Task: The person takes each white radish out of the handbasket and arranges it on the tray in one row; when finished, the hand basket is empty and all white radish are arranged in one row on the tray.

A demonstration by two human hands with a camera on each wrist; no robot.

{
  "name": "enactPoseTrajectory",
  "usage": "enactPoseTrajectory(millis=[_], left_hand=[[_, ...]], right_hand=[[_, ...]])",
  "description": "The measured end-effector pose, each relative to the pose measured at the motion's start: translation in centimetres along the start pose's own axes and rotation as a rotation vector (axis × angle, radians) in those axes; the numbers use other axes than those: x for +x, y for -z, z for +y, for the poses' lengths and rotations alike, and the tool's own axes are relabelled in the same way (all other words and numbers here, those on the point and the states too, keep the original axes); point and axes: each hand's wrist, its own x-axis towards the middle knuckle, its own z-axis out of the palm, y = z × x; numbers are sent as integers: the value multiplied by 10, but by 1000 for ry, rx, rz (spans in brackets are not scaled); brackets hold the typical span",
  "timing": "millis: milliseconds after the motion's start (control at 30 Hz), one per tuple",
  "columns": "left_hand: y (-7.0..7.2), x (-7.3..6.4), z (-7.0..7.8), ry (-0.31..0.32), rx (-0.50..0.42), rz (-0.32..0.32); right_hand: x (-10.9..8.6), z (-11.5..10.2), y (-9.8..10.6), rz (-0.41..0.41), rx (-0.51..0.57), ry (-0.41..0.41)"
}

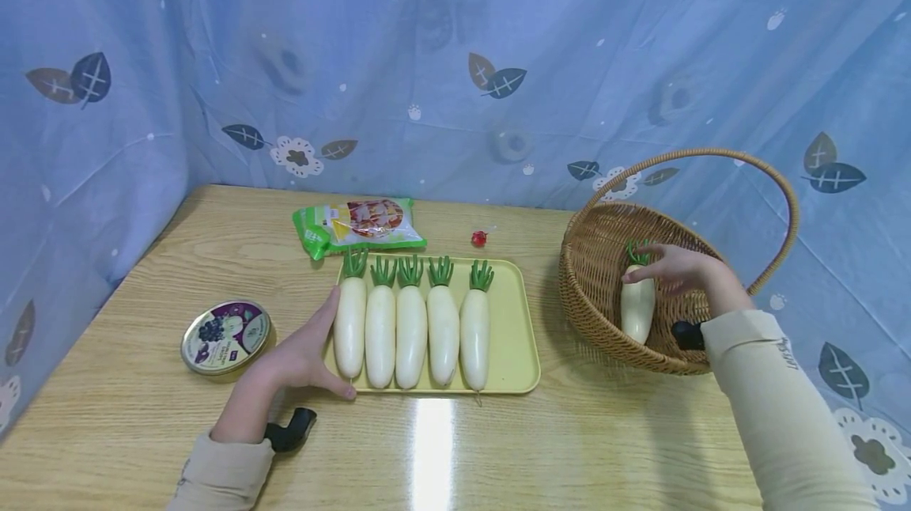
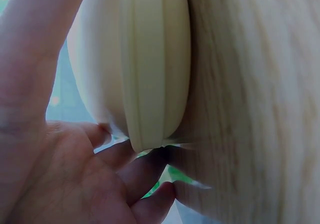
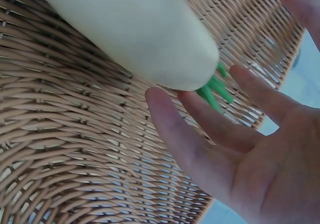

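Several white radishes (image 1: 410, 337) with green tops lie side by side on a pale yellow tray (image 1: 514, 329). My left hand (image 1: 302, 353) rests at the tray's near-left corner, thumb by the front edge and fingers along the left side. In the left wrist view its fingers (image 2: 145, 176) touch the tray's rim (image 2: 150, 84). Another white radish (image 1: 637, 309) lies inside a wicker basket (image 1: 591, 258) on the right. Over it, my right hand (image 1: 676, 267) has its fingers spread. The right wrist view shows those fingertips (image 3: 157, 97) close by the radish's leafy end (image 3: 215, 92), not wrapped around it.
A round tin (image 1: 226, 337) with a fruit label stands left of the tray. Behind the tray lie a green food packet (image 1: 359, 226) and a small red wrapped candy (image 1: 479, 238). The basket's tall handle (image 1: 712, 152) arches up. A blue patterned curtain (image 1: 427, 100) hangs behind the wooden table (image 1: 541, 448).
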Motion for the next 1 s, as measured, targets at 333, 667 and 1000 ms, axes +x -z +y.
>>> enactPoseTrajectory(millis=[333,667,1000], left_hand=[[-1,0,2,-10,-7,0],[0,0,2,-3,-12,-1],[0,0,2,-1,-10,0]], right_hand=[[7,10,-9,-26,69,-23],[12,14,-13,-10,81,-23],[14,12,-20,52,54,-21]])
